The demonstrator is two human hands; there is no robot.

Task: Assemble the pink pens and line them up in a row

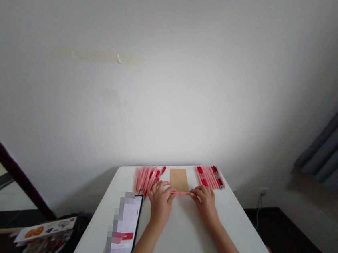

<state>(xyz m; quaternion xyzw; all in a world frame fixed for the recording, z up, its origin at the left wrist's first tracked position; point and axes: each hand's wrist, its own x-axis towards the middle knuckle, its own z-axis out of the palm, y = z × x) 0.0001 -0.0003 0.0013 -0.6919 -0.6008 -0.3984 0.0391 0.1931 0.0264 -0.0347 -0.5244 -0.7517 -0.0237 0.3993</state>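
Observation:
A slim pink pen (183,193) lies level between my two hands, just above the white table. My left hand (161,202) pinches its left end, and my right hand (207,204) closes on the right end. Beyond the pen is a flat tan piece of paper or card (179,178). Beside my left fingers, a loose pile of pink and red pens (144,178) spreads over the far left of the table. Past my right hand lies a neater row of pink, red and black pens (209,176).
A smartphone (134,227) with a lit, partly blurred screen lies left of my left forearm on the white table (181,240). The table's far edge meets a pale wall (171,102). A box (45,230) with printed pictures stands low on the left; a grey curtain (333,139) hangs right.

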